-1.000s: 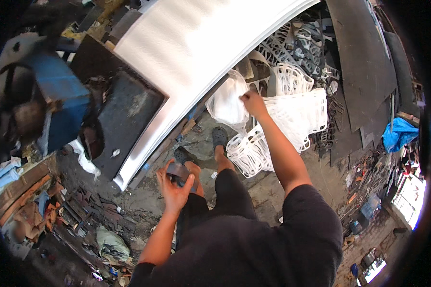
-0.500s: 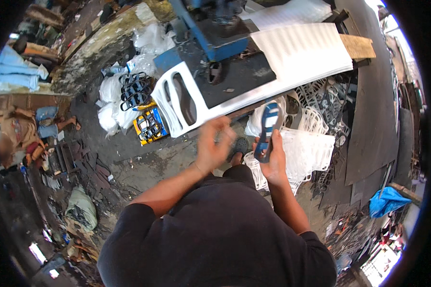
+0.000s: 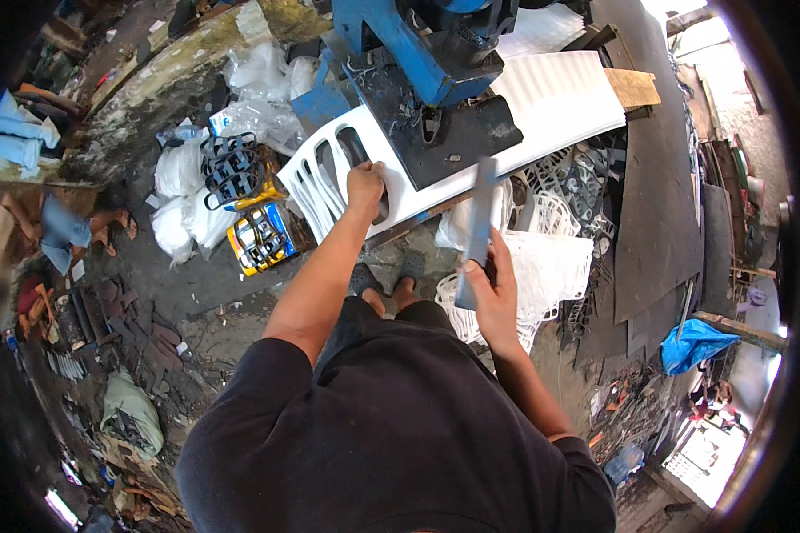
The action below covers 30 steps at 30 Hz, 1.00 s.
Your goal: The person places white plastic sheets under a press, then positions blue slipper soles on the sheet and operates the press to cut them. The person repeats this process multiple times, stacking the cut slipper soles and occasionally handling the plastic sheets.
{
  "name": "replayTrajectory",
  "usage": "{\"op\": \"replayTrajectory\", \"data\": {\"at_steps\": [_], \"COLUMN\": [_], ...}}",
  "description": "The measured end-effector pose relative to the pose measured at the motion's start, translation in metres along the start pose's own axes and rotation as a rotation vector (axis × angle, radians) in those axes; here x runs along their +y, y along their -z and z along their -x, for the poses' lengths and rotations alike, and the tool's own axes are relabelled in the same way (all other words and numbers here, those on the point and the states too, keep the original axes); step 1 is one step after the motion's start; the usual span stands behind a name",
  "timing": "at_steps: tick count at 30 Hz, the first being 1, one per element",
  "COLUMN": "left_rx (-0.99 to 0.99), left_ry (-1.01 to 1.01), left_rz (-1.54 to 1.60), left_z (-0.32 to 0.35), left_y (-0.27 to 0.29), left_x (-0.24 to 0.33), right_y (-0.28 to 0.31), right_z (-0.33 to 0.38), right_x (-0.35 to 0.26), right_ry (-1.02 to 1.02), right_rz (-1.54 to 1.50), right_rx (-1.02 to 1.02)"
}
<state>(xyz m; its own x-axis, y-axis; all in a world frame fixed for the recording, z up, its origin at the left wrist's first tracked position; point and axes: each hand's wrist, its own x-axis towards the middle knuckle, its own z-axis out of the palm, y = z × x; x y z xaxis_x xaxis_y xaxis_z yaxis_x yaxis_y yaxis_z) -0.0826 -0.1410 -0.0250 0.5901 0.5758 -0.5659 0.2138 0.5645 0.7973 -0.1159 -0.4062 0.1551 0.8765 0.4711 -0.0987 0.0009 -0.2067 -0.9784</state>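
My left hand reaches forward and grips the near edge of a long white ridged sheet with oval cut-outs at its left end. The sheet lies under a blue press machine and its dark base plate. My right hand is shut on a long dark grey strip, held upright in front of the sheet. Below it lies a heap of white cut-out scraps. My feet in sandals stand on the dirt floor.
White plastic bags, dark cut-out pieces and a yellow-blue box sit at the left. Dark sheets lean at the right, beside a blue cloth. Scrap and rags litter the ground at lower left.
My left hand has stretched forward from in front of my chest onto the white sheet. The right hand has stayed low, still holding the dark strip, now upright.
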Motion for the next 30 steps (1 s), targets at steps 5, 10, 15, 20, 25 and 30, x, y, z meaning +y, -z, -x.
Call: {"op": "replayTrajectory", "data": {"at_steps": [5,10,15,20,25,30], "left_rx": [0.113,-0.152,-0.035,-0.096,-0.099,-0.184], "left_ry": [0.118,0.046,0.013,0.092,0.116,0.121], "left_rz": [0.095,0.197,0.133,0.295,0.332,0.354], "left_z": [0.027,0.037,0.037,0.03,0.031,0.028], "left_y": [0.035,0.059,0.054,0.061,0.062,0.066], "left_x": [0.007,0.005,0.004,-0.002,-0.001,-0.003], "right_y": [-0.063,-0.125,-0.144,-0.144,-0.146,-0.148], "right_z": [-0.047,-0.097,-0.112,-0.114,-0.114,-0.113], "right_x": [0.008,0.06,0.091,0.097,0.098,0.096], "right_ry": [0.157,0.316,0.416,0.421,0.436,0.408], "right_rz": [0.314,0.478,0.717,0.779,0.784,0.782], "right_rx": [-0.095,-0.154,-0.04,-0.087,-0.075,-0.054]}}
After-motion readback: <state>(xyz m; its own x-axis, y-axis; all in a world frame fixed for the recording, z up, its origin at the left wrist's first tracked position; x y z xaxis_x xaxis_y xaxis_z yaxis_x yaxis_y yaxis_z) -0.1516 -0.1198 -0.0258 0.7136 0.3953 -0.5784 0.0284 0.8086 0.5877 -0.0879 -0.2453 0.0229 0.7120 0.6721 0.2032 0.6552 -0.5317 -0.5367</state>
